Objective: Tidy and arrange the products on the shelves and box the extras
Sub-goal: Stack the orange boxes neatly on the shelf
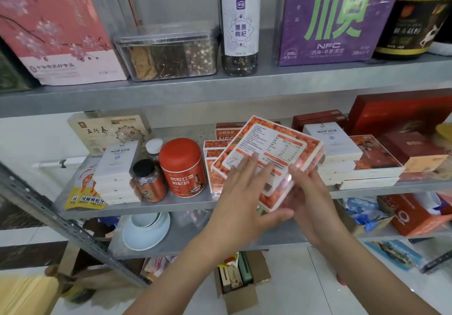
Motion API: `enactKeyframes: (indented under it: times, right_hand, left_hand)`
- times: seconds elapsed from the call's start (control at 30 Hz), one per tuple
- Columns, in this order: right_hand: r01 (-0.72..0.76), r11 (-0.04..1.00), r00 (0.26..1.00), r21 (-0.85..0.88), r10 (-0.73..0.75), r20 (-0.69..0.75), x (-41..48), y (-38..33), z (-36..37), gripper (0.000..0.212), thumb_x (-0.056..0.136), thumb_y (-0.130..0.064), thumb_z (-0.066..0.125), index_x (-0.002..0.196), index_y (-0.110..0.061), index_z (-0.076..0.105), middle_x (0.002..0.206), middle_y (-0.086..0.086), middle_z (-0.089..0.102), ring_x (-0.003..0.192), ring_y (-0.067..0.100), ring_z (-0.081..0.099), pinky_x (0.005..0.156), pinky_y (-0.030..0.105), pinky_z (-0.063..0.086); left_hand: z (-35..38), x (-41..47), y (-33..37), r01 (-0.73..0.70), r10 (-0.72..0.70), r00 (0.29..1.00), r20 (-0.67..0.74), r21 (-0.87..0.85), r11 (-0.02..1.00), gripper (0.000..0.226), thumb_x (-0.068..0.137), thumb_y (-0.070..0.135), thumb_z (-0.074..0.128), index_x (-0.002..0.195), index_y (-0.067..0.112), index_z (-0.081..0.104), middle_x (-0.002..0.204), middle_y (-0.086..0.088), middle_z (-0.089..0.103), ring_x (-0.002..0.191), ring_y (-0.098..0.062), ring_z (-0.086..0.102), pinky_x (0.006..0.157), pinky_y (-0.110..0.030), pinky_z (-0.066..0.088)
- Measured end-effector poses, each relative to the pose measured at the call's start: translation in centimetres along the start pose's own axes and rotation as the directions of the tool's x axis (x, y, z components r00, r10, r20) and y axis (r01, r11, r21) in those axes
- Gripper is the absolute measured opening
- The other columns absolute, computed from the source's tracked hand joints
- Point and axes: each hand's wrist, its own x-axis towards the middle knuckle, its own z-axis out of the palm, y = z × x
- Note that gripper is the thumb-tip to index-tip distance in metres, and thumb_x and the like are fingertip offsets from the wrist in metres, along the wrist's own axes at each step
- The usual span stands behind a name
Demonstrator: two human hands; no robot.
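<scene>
Head view: orange box (274, 143) tilted, label up, before middle shelf (190, 203). Right hand (310, 192) grips its near edge; left hand (241, 192) lies flat on top. Matching stack (212, 160) just behind-left, nearer left hand.

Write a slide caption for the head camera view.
Right hand grips a flat orange berry-print carton, label up, left hand resting on it, before a stocked grey metal shelf.

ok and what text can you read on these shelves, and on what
"黑果枸杞": tall bottle
"NFC", "30ml×7": purple box
"五行养": beige box
"阿胶红枣枸杞粉": red jar
"鲜枸杞汁": yellow pouch
"猴头菇粉": black tub
"沙棘原浆": rear orange carton
held orange box: label print too small to read
</scene>
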Motion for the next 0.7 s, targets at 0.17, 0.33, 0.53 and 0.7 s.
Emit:
enactKeyframes:
  times: [0.17,0.33,0.53,0.7]
  right_hand:
    - [0.036,0.993,0.999,-0.115,-0.031,0.045,-1.2,0.1,0.5,0.051,0.084,-0.041,0.058,0.132,-0.034,0.042,0.123,-0.004,0.066,0.112,0.015,0.065,0.090,0.036,0.055]
    - [0.154,0.933,0.987,-0.324,-0.126,0.104,-1.3,0.2,-0.7,0.035,0.086,-0.046,0.055,0.117,-0.031,0.049,0.122,-0.002,0.063,0.113,0.012,0.064,0.089,0.031,0.056]
    - [0.572,0.077,0.705,-0.816,-0.554,0.442,1.9,-2.6,-4.5,0.083,0.068,-0.008,0.083,0.137,-0.014,0.037,0.147,0.017,0.031,0.142,0.017,0.024,0.116,0.020,0.025]
    - [0.617,-0.149,0.658,-0.773,-0.440,0.610,2.7,-3.6,-6.4,0.059,0.062,-0.006,0.088,0.114,-0.009,0.062,0.118,0.009,0.066,0.118,0.021,0.057,0.111,0.054,0.031]
  left_hand:
    - [0.5,0.6,0.4,-0.024,0.016,0.996,-0.088,-0.096,0.995,0.072,0.082,0.032,0.074,0.132,0.034,0.023,0.140,0.004,0.042,0.125,-0.013,0.048,0.102,-0.033,0.047]
    - [0.9,0.2,-0.6,0.003,-0.076,0.978,-0.192,-0.355,0.935,0.056,0.072,0.021,0.067,0.113,0.038,0.033,0.109,0.024,0.056,0.095,0.000,0.063,0.068,-0.015,0.053]
    - [0.0,-0.8,-2.6,-0.180,0.139,0.978,-0.154,-0.288,0.941,0.038,0.074,0.034,0.058,0.110,0.038,0.046,0.100,0.034,0.057,0.082,0.007,0.058,0.063,-0.006,0.038]
    - [-0.4,0.1,-5.2,-0.380,0.392,0.900,-0.191,0.100,0.920,0.062,0.076,0.018,0.072,0.131,0.020,0.044,0.133,-0.002,0.062,0.118,-0.015,0.058,0.097,-0.035,0.048]
